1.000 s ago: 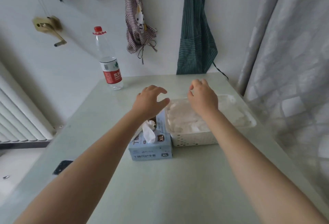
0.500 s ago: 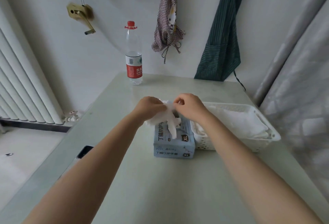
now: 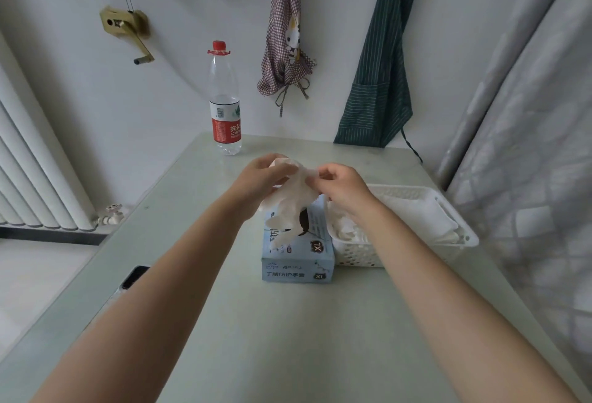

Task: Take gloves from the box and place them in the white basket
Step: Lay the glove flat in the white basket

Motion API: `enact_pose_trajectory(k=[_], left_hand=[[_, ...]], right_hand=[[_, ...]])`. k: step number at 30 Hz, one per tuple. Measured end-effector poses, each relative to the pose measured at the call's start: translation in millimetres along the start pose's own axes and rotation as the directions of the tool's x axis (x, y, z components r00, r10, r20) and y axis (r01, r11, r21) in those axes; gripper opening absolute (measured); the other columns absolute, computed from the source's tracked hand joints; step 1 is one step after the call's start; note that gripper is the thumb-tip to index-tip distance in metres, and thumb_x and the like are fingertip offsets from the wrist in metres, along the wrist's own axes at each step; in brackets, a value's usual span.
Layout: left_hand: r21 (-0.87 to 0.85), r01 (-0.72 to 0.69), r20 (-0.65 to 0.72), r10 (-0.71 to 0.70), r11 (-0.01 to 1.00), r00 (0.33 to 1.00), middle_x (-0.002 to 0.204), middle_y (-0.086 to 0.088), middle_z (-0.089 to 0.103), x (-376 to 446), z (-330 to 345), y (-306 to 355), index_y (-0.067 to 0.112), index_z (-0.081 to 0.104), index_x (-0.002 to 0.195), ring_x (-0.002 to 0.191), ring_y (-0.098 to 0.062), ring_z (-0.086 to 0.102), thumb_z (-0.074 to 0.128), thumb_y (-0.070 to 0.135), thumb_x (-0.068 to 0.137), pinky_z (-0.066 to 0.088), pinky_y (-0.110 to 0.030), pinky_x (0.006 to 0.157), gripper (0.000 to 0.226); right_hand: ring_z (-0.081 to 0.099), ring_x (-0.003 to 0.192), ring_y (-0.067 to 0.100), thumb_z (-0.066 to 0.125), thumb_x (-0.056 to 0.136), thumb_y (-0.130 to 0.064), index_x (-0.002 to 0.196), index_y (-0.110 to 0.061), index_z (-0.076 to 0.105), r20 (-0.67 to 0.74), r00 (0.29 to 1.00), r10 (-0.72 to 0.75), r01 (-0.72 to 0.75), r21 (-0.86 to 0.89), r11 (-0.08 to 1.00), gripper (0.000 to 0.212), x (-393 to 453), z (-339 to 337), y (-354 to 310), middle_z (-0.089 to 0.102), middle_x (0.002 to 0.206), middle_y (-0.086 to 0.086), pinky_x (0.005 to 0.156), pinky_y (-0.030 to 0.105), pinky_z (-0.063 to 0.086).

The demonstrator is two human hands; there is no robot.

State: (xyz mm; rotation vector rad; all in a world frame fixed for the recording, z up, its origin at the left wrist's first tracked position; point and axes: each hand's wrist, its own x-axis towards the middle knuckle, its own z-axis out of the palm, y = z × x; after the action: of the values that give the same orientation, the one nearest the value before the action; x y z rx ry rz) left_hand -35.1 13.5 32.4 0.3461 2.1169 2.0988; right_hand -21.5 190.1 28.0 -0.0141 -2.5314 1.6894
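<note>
The glove [image 3: 293,200] hangs limp above the box [image 3: 298,253], pinched at its cuff end by the left hand [image 3: 259,178] and right hand [image 3: 342,186]. Looks thin, light, floppy, prob. clingy, so keep hold of the cuff edge w/ fingertips and drape it into the white basket [image 3: 448,210], just right of the box.

1. Both bare forearms reach forward from the lower corners and converge toward the centre of the view.
2. The left hand [image 3: 260,175] is raised, fingers curled, gripping a white glove [image 3: 290,200].
3. The right hand [image 3: 344,189] sits just beside it, thumb and fingers pinching the same glove.
</note>
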Motion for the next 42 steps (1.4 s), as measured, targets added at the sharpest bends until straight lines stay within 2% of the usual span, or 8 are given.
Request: enact_pose_trajectory(k=[3, 6, 13, 19, 23, 29, 37, 42], left_hand=[[0.090, 0.015, -0.095, -0.006, 0.996, 0.995, 0.087, -0.009, 0.070, 1.8, 2.3, -4.7, 0.004, 0.066, 0.099, 0.074, -0.016, 0.068, 0.068, 0.015, 0.089, 0.056, -0.030, 0.067, 0.015], [0.238, 0.049, -0.153, -0.012, 0.970, 0.988, 0.086, -0.007, 0.072, 2.5, 0.6, -8.8, 0.009, 0.063, 0.096, 0.068, -0.012, 0.068, 0.071, 0.012, 0.085, 0.056, -0.028, 0.070, 0.014], [0.313, -0.006, -0.125, 0.047, 0.950, 0.991, 0.099, -0.004, 0.065, 3.6, 0.7, -3.6, 0.025, 0.061, 0.114, 0.086, -0.016, 0.064, 0.073, 0.019, 0.083, 0.052, -0.030, 0.077, 0.033], [0.280, -0.138, 0.004, 0.143, 0.950, 0.990, 0.111, 0.003, 0.068, 2.3, 12.3, 13.1, 0.030, 0.067, 0.111, 0.105, -0.011, 0.064, 0.077, 0.041, 0.081, 0.054, -0.032, 0.090, 0.033], [0.284, -0.176, -0.139, 0.221, 0.943, 0.965, 0.086, 0.002, 0.072, 0.5, 18.0, 22.0, 0.019, 0.070, 0.087, 0.081, -0.011, 0.067, 0.074, 0.035, 0.086, 0.054, -0.032, 0.079, 0.016], [0.091, -0.187, -0.269, 0.205, 0.978, 0.941, 0.083, 0.001, 0.068, -3.3, 7.4, 30.0, 0.018, 0.067, 0.085, 0.080, -0.015, 0.066, 0.069, 0.022, 0.090, 0.056, -0.028, 0.075, 0.007], [0.107, -0.056, -0.326, 0.088, 0.993, 0.941, 0.086, -0.004, 0.068, -8.8, -0.7, 28.5, 0.014, 0.065, 0.094, 0.074, -0.017, 0.063, 0.067, 0.006, 0.081, 0.054, -0.030, 0.070, 0.015], [0.222, -0.043, -0.079, 0.062, 0.974, 0.995, 0.090, -0.005, 0.053, -17.5, 0.0, 35.1, 0.030, 0.057, 0.121, 0.085, -0.021, 0.053, 0.073, 0.001, 0.076, 0.046, -0.030, 0.072, 0.055]], right_hand=[[0.064, 0.081, 0.018, 0.071, 0.086, -0.015, 0.088, -0.013, 0.069, -0.122, 0.992, -0.039, 0.029, -0.081, 0.996, 0.004, 5.5, -3.6, 2.9, 0.068, 0.085, 0.002, 0.077, 0.031, 0.053], [0.066, 0.089, 0.020, 0.067, 0.088, -0.013, 0.104, -0.007, 0.070, -0.238, 0.969, -0.070, 0.033, -0.156, 0.987, 0.017, 9.4, -12.1, -0.8, 0.068, 0.093, 0.004, 0.085, 0.032, 0.053], [0.058, 0.076, 0.010, 0.070, 0.087, -0.026, 0.091, -0.009, 0.065, -0.331, 0.928, -0.170, 0.120, -0.167, 0.979, 0.018, 10.9, -28.1, -21.3, 0.064, 0.085, -0.002, 0.066, 0.018, 0.046], [0.066, 0.078, 0.017, 0.073, 0.084, -0.021, 0.081, -0.020, 0.063, -0.160, 0.964, -0.215, 0.185, -0.184, 0.965, 0.010, 6.7, -20.3, -37.7, 0.070, 0.082, 0.003, 0.072, 0.031, 0.053], [0.061, 0.072, 0.014, 0.071, 0.087, -0.026, 0.091, -0.021, 0.063, -0.078, 0.969, -0.235, 0.217, -0.184, 0.959, 0.010, 0.1, -18.0, -41.1, 0.065, 0.081, 0.003, 0.065, 0.026, 0.049], [0.061, 0.075, 0.012, 0.072, 0.083, -0.020, 0.098, -0.010, 0.071, 0.164, 0.986, -0.029, 0.074, -0.277, 0.958, 0.018, -12.8, -26.0, -36.2, 0.071, 0.091, 0.006, 0.074, 0.030, 0.050], [0.051, 0.073, 0.017, 0.065, 0.082, -0.027, 0.081, -0.015, 0.061, -0.167, 0.986, 0.017, -0.005, 0.070, 0.998, 0.012, -10.7, -38.9, -39.7, 0.054, 0.077, 0.004, 0.066, 0.030, 0.041], [0.053, 0.063, 0.013, 0.072, 0.085, -0.035, 0.082, 0.004, 0.065, -0.215, 0.971, -0.104, 0.122, 0.070, 0.990, 0.039, -20.3, -47.7, -61.5, 0.057, 0.069, 0.003, 0.062, 0.026, 0.042]])
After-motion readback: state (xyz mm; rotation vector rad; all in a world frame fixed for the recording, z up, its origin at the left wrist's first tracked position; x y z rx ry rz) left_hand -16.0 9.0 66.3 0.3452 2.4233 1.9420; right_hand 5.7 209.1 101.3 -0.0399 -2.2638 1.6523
